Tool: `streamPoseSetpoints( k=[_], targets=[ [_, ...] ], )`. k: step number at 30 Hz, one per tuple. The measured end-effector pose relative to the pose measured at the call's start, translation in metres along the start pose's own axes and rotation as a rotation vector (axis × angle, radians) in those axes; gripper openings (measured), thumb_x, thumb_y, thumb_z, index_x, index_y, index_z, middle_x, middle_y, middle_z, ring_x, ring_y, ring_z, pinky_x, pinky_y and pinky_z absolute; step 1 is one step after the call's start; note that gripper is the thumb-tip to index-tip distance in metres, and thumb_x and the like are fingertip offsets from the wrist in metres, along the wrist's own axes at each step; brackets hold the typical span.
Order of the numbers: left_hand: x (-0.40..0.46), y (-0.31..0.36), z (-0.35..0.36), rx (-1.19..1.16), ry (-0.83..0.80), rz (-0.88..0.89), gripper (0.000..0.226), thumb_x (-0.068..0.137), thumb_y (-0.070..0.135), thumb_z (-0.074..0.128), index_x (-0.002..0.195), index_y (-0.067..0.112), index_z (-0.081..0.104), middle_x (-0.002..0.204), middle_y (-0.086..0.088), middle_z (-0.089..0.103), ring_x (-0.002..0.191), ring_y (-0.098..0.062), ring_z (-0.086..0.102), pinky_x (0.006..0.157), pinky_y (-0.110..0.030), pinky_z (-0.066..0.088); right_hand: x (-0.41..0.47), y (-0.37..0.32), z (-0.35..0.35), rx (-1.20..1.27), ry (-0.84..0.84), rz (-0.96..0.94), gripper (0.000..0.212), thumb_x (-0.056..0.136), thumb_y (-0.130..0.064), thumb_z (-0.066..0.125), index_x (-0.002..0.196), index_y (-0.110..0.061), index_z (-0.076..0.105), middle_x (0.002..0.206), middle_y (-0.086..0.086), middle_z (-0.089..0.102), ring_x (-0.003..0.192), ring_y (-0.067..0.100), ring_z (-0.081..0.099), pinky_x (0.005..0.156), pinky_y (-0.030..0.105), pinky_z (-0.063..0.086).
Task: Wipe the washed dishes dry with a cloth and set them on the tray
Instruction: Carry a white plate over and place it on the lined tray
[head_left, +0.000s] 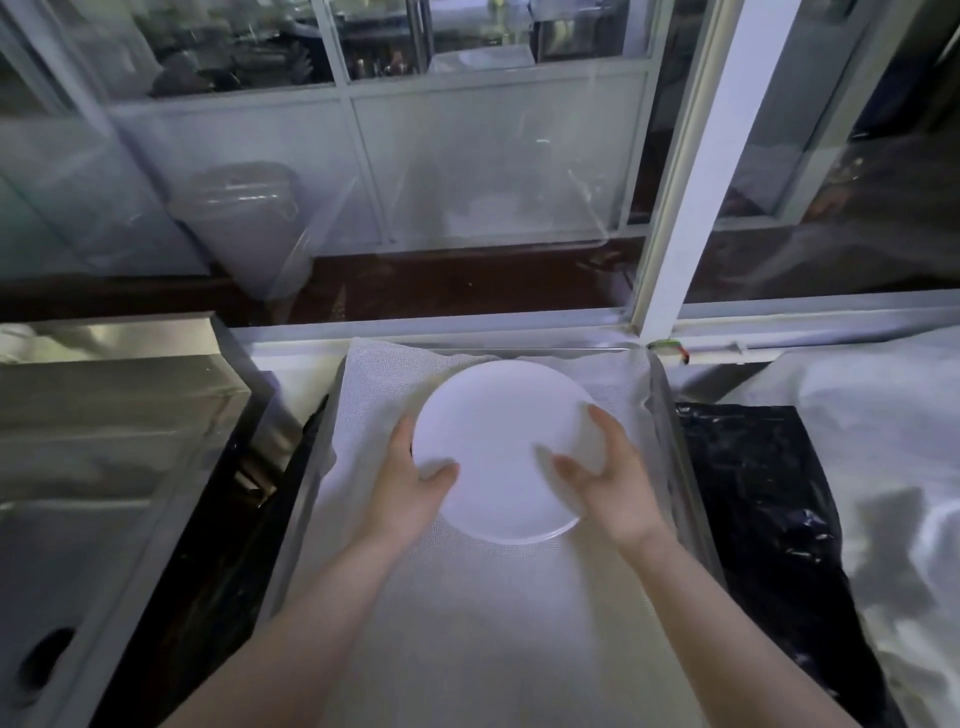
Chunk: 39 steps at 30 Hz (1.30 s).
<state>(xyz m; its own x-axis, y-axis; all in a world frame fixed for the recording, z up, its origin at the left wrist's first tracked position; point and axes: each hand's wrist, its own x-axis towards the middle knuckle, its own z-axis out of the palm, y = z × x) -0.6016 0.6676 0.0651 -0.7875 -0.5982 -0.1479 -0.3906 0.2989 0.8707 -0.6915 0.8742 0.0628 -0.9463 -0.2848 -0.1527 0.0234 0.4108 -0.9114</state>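
Note:
A round white plate (498, 441) lies over the far half of a tray (670, 415) lined with a white mesh cloth (467, 623). My left hand (410, 483) grips the plate's left rim, thumb on top and fingers along the edge. On the right rim my right hand (608, 483) grips it the same way, thumb on the plate's face. Whether the plate rests on the cloth or hovers just above it I cannot tell.
A steel sink (78, 493) with a drain hole lies to the left. Black plastic (769, 519) and a white sheet (883, 493) cover the counter on the right. A glass partition with a white post (691, 182) rises behind the tray.

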Motion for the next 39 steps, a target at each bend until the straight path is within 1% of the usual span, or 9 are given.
streamPoseSetpoints(
  k=[2,5,9,14,20,24,30,36,39],
  targets=[
    [0.001,0.007,0.005,-0.106,0.019,-0.076,0.046,0.083,0.015,0.067,0.125,0.019,0.049,0.109,0.008,0.064,0.097,-0.011,0.062,0.059,-0.011,0.044,0.003,-0.003,0.005,0.071,0.022,0.030,0.085,0.080,-0.030,0.073,0.149,-0.030,0.024,0.145,0.004,0.038,0.123,0.017,0.045,0.110,0.038,0.034],
    [-0.011,0.015,0.011,-0.165,0.089,-0.110,0.042,0.084,0.007,0.067,0.124,0.007,0.055,0.113,-0.009,0.066,0.103,-0.027,0.063,0.080,-0.032,0.051,0.001,-0.005,0.011,0.125,0.031,0.112,0.092,0.084,-0.017,0.068,0.153,-0.022,0.008,0.150,0.006,0.031,0.128,0.022,0.043,0.106,0.030,0.032],
    [-0.041,0.016,0.012,-0.314,0.186,-0.089,0.044,0.082,0.002,0.067,0.122,0.014,0.056,0.111,-0.003,0.067,0.102,-0.024,0.063,0.082,-0.034,0.050,-0.023,-0.011,0.011,0.281,0.117,0.151,0.049,0.067,-0.020,0.064,0.116,-0.027,0.057,0.113,0.001,0.066,0.100,0.023,0.064,0.084,0.039,0.053],
    [-0.076,0.034,-0.012,-0.574,0.159,-0.056,0.051,0.077,0.001,0.065,0.121,0.024,0.057,0.109,0.004,0.070,0.097,-0.019,0.067,0.072,-0.034,0.056,-0.072,-0.031,0.011,0.599,0.156,0.141,0.036,0.060,-0.014,0.056,0.090,-0.032,0.063,0.081,-0.013,0.072,0.075,0.011,0.067,0.063,0.030,0.053],
    [-0.148,0.031,-0.056,-0.673,0.094,-0.066,0.051,0.076,-0.002,0.059,0.123,0.019,0.057,0.108,0.001,0.071,0.096,-0.019,0.069,0.066,-0.030,0.057,-0.154,-0.061,0.014,0.583,0.230,0.089,0.034,0.064,-0.018,0.059,0.090,-0.040,0.064,0.090,-0.014,0.072,0.084,0.012,0.068,0.074,0.036,0.057],
    [-0.208,0.015,-0.084,-0.725,0.072,-0.039,0.054,0.085,-0.013,0.053,0.128,0.021,0.055,0.112,0.003,0.070,0.099,-0.016,0.068,0.067,-0.028,0.058,-0.229,-0.070,0.024,0.448,0.315,0.025,0.064,0.068,-0.021,0.062,0.129,-0.037,0.051,0.129,-0.014,0.057,0.118,0.007,0.055,0.102,0.041,0.046],
    [-0.291,0.000,-0.140,-0.682,-0.072,0.047,0.074,0.087,-0.013,0.052,0.130,0.047,0.042,0.115,0.032,0.059,0.111,0.001,0.057,0.096,-0.038,0.047,-0.350,-0.080,0.046,0.360,0.522,-0.014,0.072,0.077,-0.008,0.068,0.138,-0.039,0.045,0.138,-0.017,0.049,0.126,0.004,0.046,0.109,0.041,0.039],
    [-0.362,-0.010,-0.184,-0.641,-0.332,0.167,0.070,0.088,-0.008,0.055,0.134,0.043,0.045,0.127,0.018,0.055,0.097,0.013,0.058,0.072,-0.018,0.054,-0.482,-0.093,0.062,0.305,0.766,-0.048,0.074,0.079,-0.006,0.067,0.139,-0.042,0.042,0.122,-0.044,0.041,0.106,-0.029,0.039,0.091,0.010,0.036],
    [-0.406,-0.005,-0.180,-0.605,-0.514,0.193,0.069,0.087,-0.004,0.057,0.133,0.048,0.047,0.128,0.024,0.053,0.109,0.004,0.056,0.087,-0.033,0.053,-0.553,-0.093,0.052,0.299,0.958,-0.049,0.076,0.078,0.001,0.063,0.136,-0.044,0.044,0.125,-0.039,0.045,0.109,-0.028,0.040,0.085,-0.003,0.036]
  ],
)
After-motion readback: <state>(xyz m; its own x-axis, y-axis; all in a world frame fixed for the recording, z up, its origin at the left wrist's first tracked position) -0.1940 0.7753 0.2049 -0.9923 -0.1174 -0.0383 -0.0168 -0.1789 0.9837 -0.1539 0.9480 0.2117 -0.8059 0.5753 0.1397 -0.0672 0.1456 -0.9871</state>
